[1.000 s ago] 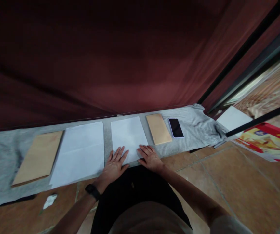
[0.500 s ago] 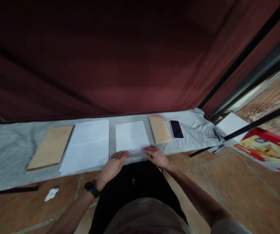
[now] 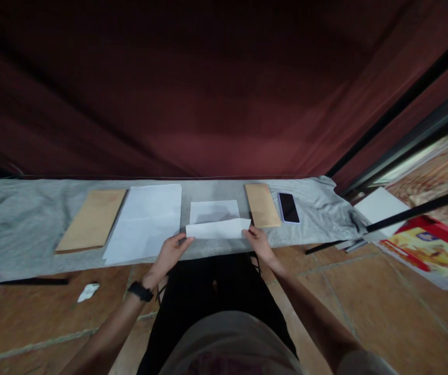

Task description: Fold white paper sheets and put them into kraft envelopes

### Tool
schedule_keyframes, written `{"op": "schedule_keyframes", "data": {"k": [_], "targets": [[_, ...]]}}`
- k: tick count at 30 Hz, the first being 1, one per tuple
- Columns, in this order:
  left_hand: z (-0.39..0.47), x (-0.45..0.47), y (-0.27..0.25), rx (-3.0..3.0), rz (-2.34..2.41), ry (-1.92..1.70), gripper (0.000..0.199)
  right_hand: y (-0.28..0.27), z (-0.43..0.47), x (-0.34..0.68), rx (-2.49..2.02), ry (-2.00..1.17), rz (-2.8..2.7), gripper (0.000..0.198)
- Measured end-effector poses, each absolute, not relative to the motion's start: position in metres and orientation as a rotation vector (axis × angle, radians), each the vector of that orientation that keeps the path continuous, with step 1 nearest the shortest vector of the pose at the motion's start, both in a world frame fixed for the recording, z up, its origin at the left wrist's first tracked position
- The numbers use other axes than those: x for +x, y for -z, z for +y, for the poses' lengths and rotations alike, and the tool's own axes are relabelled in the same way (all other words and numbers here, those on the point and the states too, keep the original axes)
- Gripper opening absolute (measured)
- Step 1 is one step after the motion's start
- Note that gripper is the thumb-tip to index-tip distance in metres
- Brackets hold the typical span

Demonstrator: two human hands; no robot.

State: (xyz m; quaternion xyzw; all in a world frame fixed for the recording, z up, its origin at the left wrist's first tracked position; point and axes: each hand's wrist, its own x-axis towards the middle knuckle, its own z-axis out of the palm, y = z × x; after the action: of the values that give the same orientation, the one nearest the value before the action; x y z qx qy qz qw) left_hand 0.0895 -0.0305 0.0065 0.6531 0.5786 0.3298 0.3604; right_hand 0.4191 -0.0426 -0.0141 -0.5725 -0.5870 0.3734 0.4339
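A white sheet of paper (image 3: 214, 208) lies in front of me on the grey cloth, its near part folded up into a flap (image 3: 218, 229). My left hand (image 3: 172, 252) pinches the left end of that flap between thumb and fingers. At the opposite end, my right hand (image 3: 258, 241) grips the flap's right corner. Left of the folded sheet is a stack of larger white paper (image 3: 148, 221). Brown envelopes (image 3: 93, 219) lie beyond that stack, and a smaller brown envelope (image 3: 263, 205) is to the right of my right hand.
A phone (image 3: 288, 207) lies right of the small envelope. The narrow cloth-covered table (image 3: 317, 213) backs onto a dark red curtain (image 3: 208, 114). On the floor are a red and yellow box (image 3: 434, 247) at right and a crumpled white scrap (image 3: 88, 292) at left.
The near edge of the paper has come up and over as a flap. My hands have gone from lying at the sheet's near edge to pinching the flap's two ends, farther apart.
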Motion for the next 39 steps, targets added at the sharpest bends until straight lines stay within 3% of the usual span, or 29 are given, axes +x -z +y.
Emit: {"op": "schedule_keyframes", "data": {"k": [11,19,26,39], "targets": [[0.005,0.118,-0.006,1.633,1.811,-0.860,0.038,0.009,0.010,0.391,-1.873,-0.564,-1.552,0.034],[0.029,0.127,-0.013,1.594,2.058,-0.496,0.032,-0.006,0.027,0.378,-2.236,-0.468,-1.700,0.028],[0.024,0.120,-0.008,1.553,2.019,-0.343,0.033,-0.008,0.022,0.383,-2.249,-0.526,-1.750,0.028],[0.037,0.124,-0.020,1.553,2.119,-0.057,0.036,-0.009,0.025,0.371,-2.320,-0.302,-1.850,0.027]]}}
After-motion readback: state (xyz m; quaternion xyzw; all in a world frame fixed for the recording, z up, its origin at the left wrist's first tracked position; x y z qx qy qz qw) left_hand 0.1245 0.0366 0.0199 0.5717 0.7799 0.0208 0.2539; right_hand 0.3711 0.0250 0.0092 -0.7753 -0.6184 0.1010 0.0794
